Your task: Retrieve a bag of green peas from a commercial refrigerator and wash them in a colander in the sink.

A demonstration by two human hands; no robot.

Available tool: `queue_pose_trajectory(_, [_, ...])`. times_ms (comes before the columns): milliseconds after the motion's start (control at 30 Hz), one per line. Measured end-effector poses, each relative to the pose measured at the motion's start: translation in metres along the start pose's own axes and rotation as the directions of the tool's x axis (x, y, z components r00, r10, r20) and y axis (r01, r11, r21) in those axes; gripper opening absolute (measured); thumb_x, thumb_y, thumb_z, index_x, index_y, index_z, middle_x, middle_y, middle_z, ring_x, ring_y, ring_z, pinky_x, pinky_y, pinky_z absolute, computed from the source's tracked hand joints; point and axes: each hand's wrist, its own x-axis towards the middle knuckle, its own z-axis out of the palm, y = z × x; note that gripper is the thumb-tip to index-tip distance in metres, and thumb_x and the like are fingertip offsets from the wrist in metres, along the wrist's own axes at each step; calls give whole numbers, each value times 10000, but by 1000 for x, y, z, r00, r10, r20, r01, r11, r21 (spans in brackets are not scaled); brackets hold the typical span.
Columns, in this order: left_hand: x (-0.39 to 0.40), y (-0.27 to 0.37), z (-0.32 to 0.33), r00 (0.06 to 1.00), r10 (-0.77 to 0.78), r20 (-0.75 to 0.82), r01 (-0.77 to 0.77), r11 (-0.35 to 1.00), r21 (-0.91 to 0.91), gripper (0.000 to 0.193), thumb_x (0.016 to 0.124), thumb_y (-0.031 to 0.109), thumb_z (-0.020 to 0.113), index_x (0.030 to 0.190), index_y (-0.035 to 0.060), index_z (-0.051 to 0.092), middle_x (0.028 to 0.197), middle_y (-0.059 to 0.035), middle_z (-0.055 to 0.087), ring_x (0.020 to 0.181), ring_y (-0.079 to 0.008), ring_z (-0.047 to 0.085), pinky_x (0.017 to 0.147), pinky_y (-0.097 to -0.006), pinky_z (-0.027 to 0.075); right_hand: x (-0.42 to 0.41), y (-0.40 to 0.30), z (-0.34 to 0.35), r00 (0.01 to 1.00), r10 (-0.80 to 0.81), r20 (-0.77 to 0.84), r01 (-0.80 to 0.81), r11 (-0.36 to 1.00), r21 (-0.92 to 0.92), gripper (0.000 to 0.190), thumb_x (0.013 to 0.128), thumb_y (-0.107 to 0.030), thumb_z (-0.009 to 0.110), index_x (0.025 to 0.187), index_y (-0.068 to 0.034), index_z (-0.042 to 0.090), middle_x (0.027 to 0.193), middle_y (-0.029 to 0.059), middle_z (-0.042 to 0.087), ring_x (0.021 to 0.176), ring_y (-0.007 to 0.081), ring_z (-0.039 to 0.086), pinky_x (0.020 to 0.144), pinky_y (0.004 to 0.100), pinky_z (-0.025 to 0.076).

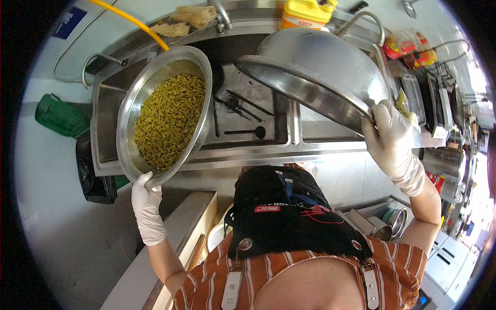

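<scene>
My left hand (148,211), in a white glove, grips the near rim of a metal basin (186,62). The basin tilts above the left part of the sink and holds a heap of short-cut green pieces (170,120), perhaps chopped pickled beans. In my gloved right hand (393,143) is the rim of a larger stainless-steel bowl (325,54). This bowl is tipped with its outside facing up and its mouth towards me and down, over the right side of the sink; most of its inside is hidden. Between the two vessels, a dark ladle (257,132) and other long-handled utensils lie in the sink basin (236,87).
A yellow jug (308,15) and a faucet (221,17) stand along the sink's back edge. A yellow hose (131,19) hangs at the basin's far rim. Sauce bottles (416,48) stand at right. At left are a green bin (62,116) and a black bag (93,170).
</scene>
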Motion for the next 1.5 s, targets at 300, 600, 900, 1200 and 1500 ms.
queue_pose_trajectory(300, [-70,-55,92,977,-83,199,63,992,105,272,763,-96,534,1016,0,516,940,-71,576,868,-197,594,823,-310,518,-74,117,-35,962,191,-194,-206,977,-61,138,755,-10,626,767,-18,489,698,177,513,635,374,516,547,413,405])
queue_pose_trajectory(600, [-116,-96,152,964,-144,223,105,978,181,243,743,-90,564,951,33,541,874,-47,589,771,-157,598,711,-247,524,-144,208,-41,881,398,-255,-420,907,-36,115,777,-103,626,791,-40,531,674,154,546,601,327,547,586,395,430])
queue_pose_trajectory(900, [-123,-139,182,938,-212,275,158,966,206,245,721,-69,598,936,40,554,862,-49,616,778,-204,620,735,-311,531,-179,250,-44,644,709,-288,-673,704,228,191,796,-154,644,787,5,540,601,132,497,527,127,459,520,296,395])
queue_pose_trajectory(1200, [-100,-235,151,943,-149,298,106,982,156,277,766,-44,555,1039,1,542,1018,-111,591,966,-237,568,886,-342,463,-206,279,-28,405,914,-7,-486,222,845,186,826,-82,608,975,22,646,808,15,636,688,68,547,636,201,433])
queue_pose_trajectory(1500, [-84,-266,118,889,-81,451,-161,866,473,279,834,64,560,1090,-44,538,1037,-123,583,958,-224,582,843,-357,479,-207,282,-11,368,930,-6,-282,118,952,153,836,-67,596,963,8,638,833,34,634,708,86,564,661,207,445])
